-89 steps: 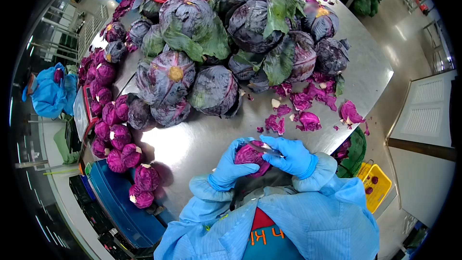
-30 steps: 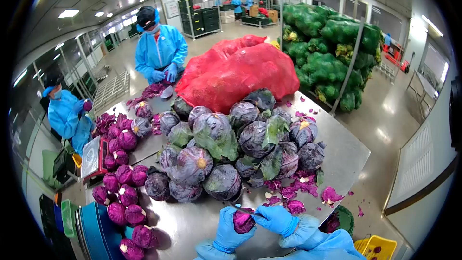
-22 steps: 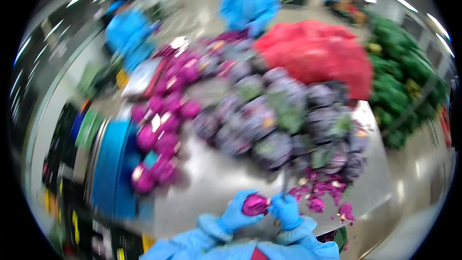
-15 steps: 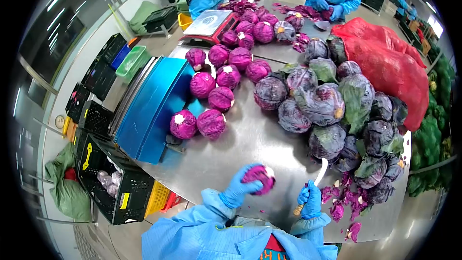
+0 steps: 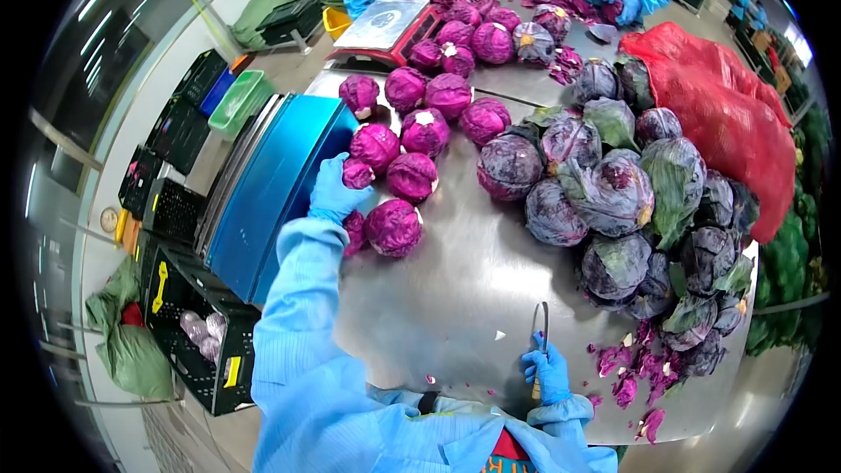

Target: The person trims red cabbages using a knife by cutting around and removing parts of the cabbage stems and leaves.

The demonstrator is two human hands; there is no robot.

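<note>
My left hand (image 5: 335,196), in a blue glove, reaches far out to the left side of the table. Its fingers are wrapped round a small peeled red cabbage (image 5: 357,173), beside other peeled heads such as the cabbage (image 5: 393,228) just nearer to me. At the front of the table, my gloved right hand (image 5: 549,373) grips a knife (image 5: 545,326) by its light handle, the curved blade pointing up and away. To the right of the knife lie torn purple leaves (image 5: 638,370). Beyond them is a pile of untrimmed dark cabbages (image 5: 617,267).
Left of the peeled heads stands a blue bin (image 5: 280,197). A red-framed scale (image 5: 382,28) sits further back. A red mesh sack (image 5: 714,114) lies at the right rear. A black crate (image 5: 229,346) is off the left edge. Two people in blue work across the steel table (image 5: 455,307).
My left hand has moved from the table's front with the small cabbage, forward and left to the peeled group. My right hand keeps the knife, its blade now turned edge-on.
</note>
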